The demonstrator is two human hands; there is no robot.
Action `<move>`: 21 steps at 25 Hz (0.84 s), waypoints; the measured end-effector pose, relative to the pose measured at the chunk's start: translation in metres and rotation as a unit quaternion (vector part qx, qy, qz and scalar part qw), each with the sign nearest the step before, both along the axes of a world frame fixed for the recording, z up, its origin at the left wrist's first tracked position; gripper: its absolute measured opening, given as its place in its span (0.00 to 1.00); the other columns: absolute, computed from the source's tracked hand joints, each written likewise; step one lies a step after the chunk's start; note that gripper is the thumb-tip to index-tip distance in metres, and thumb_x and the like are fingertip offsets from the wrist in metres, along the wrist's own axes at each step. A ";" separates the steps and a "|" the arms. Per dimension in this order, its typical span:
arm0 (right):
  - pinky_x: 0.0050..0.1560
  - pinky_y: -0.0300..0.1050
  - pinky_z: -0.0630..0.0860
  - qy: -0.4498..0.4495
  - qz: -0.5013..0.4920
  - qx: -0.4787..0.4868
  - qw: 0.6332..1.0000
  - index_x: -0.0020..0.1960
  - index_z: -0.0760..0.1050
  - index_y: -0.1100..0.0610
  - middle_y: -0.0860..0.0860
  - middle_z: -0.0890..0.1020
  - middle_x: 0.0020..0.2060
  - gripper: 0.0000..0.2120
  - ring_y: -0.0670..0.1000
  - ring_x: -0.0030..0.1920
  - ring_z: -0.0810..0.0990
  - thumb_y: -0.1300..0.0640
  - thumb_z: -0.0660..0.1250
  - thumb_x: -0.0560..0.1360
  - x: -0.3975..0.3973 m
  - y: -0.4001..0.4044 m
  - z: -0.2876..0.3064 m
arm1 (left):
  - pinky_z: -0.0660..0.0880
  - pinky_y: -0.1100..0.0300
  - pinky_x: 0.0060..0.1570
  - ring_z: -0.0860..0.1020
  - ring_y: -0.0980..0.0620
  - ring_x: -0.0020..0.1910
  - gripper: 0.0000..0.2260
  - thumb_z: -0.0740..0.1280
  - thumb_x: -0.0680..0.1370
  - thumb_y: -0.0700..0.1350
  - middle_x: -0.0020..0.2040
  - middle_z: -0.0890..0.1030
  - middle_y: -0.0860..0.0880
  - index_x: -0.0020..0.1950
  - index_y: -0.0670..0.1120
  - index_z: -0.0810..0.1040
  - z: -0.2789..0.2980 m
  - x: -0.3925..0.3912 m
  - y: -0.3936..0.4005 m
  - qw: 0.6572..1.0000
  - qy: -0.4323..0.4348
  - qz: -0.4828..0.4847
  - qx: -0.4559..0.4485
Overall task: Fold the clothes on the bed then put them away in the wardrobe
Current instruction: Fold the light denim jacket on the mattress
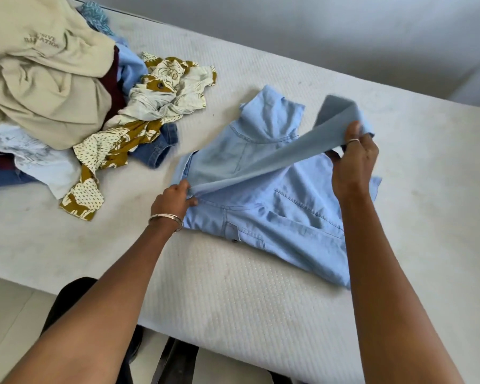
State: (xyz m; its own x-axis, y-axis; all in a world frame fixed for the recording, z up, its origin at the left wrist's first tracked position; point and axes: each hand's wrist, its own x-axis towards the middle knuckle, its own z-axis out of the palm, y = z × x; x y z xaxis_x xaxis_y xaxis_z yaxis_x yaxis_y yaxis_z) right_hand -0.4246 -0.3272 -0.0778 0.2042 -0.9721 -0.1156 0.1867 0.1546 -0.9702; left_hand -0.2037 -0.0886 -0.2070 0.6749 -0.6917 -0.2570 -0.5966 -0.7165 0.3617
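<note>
Light-blue denim shirt (261, 189), frame centre: left hand (175, 198) pinches fold; right hand (354, 159) grips lifted sleeve. Lay flat, edges aligned.

Clothes pile (53, 87) hogs the upper left of the bed (233, 295); bare mattress at lower center and far right leaves passing room.

A grey wall (344, 29) runs from twelve to two o'clock. Pale floor tiles (9, 309) lie at eight. Dark trousers (75, 297) show near seven.
</note>
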 end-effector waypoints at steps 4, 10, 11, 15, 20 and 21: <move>0.53 0.52 0.80 -0.060 -0.081 -0.009 0.995 0.55 0.78 0.54 0.49 0.81 0.48 0.11 0.48 0.51 0.79 0.64 0.59 0.81 -0.022 0.041 -0.014 | 0.71 0.50 0.40 0.78 0.34 0.46 0.08 0.62 0.80 0.44 0.55 0.77 0.39 0.57 0.44 0.68 -0.015 -0.014 0.013 0.998 -0.050 -0.006 0.028; 0.53 0.47 0.78 0.090 -0.106 0.197 0.971 0.59 0.77 0.53 0.52 0.81 0.55 0.11 0.57 0.60 0.80 0.60 0.63 0.78 -0.120 0.102 -0.093 | 0.71 0.45 0.52 0.73 0.39 0.58 0.18 0.66 0.74 0.36 0.60 0.72 0.42 0.62 0.48 0.70 0.005 -0.026 0.010 0.996 0.000 0.070 0.059; 0.55 0.50 0.79 0.088 -0.068 0.202 0.973 0.63 0.76 0.53 0.54 0.81 0.58 0.13 0.57 0.60 0.80 0.59 0.65 0.79 -0.125 0.103 -0.092 | 0.70 0.44 0.54 0.71 0.39 0.60 0.23 0.69 0.72 0.37 0.62 0.70 0.42 0.65 0.50 0.70 0.012 -0.035 0.008 0.994 -0.058 0.057 0.075; 0.40 0.46 0.83 0.034 -0.048 0.162 0.985 0.72 0.66 0.61 0.63 0.81 0.54 0.20 0.53 0.38 0.85 0.67 0.62 0.80 -0.104 0.086 -0.060 | 0.72 0.41 0.55 0.71 0.35 0.63 0.42 0.78 0.62 0.56 0.68 0.71 0.40 0.72 0.50 0.64 0.026 -0.084 -0.015 0.960 -0.110 -0.232 -0.113; 0.55 0.53 0.78 0.082 0.305 0.011 0.949 0.64 0.75 0.64 0.59 0.84 0.52 0.17 0.60 0.53 0.83 0.73 0.61 0.78 -0.080 0.085 -0.037 | 0.71 0.54 0.50 0.80 0.41 0.53 0.22 0.72 0.72 0.48 0.53 0.82 0.39 0.62 0.39 0.76 0.066 -0.153 -0.084 0.965 0.131 -0.086 -0.211; 0.57 0.54 0.77 0.143 0.268 -0.010 0.953 0.60 0.78 0.63 0.57 0.85 0.51 0.14 0.57 0.53 0.83 0.72 0.64 0.77 -0.085 0.078 -0.043 | 0.71 0.52 0.46 0.80 0.38 0.48 0.13 0.70 0.75 0.46 0.47 0.82 0.36 0.52 0.37 0.80 0.065 -0.150 -0.093 0.959 0.153 0.017 -0.238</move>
